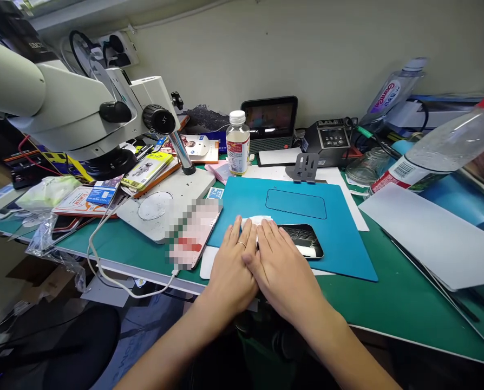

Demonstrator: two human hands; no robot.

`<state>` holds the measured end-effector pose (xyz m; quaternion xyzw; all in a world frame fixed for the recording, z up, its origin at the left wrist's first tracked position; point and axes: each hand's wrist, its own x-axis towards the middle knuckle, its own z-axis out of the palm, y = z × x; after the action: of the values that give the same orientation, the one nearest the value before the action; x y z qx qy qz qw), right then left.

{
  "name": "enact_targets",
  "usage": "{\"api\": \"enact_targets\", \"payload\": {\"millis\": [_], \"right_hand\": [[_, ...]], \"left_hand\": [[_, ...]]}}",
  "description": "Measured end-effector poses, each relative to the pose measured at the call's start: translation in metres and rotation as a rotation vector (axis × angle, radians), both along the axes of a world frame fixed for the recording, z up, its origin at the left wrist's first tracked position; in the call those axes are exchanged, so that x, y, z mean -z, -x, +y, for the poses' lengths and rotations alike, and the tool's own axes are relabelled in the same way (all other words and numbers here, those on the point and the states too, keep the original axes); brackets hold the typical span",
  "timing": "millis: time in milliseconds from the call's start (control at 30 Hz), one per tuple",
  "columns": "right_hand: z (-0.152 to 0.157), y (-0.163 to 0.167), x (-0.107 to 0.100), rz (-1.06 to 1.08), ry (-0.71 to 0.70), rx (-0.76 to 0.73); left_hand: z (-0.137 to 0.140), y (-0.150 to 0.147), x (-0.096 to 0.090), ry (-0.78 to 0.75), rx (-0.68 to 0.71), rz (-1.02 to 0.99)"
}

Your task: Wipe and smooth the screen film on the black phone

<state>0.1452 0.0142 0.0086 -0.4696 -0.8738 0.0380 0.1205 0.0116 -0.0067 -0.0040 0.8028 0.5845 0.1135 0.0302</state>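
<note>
My left hand (230, 265) and my right hand (280, 260) lie flat side by side, fingers straight, pressing down on a black phone (305, 238) that rests on a blue work mat (302, 216). A ring sits on one left finger. A white cloth or paper (258, 221) shows just past my fingertips. Most of the phone's left half is hidden under my hands. Neither hand grips anything.
A microscope (83, 108) on a white base stands at the left, a cabled phone (195, 233) beside it. A small bottle (237, 143), a dark screen (269, 120), a grey stand (305, 167) and a soldering station (331, 138) line the back. A plastic bottle (440, 149) lies at the right.
</note>
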Motion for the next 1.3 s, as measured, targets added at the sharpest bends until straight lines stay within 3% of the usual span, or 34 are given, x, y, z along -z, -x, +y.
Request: {"api": "enact_targets", "payload": {"millis": [200, 433, 667, 900, 1133, 1300], "right_hand": [[-0.025, 0.000, 0.008, 0.048, -0.113, -0.019], [0.006, 0.007, -0.003, 0.045, 0.029, -0.031], [-0.031, 0.000, 0.009, 0.107, -0.035, -0.037], [-0.004, 0.009, 0.000, 0.101, 0.036, -0.044], [-0.039, -0.001, 0.012, 0.170, -0.093, -0.050], [-0.020, 0.000, 0.007, 0.149, 0.005, -0.076]], "left_hand": [[-0.026, 0.002, 0.006, -0.001, 0.007, -0.028], [0.001, 0.005, -0.004, 0.023, -0.061, -0.044], [-0.035, 0.004, 0.005, -0.033, -0.001, -0.009], [-0.012, 0.009, -0.003, 0.018, -0.021, -0.016], [-0.043, 0.006, 0.005, -0.022, 0.049, 0.068], [-0.029, 0.005, 0.002, -0.026, 0.001, 0.073]]}}
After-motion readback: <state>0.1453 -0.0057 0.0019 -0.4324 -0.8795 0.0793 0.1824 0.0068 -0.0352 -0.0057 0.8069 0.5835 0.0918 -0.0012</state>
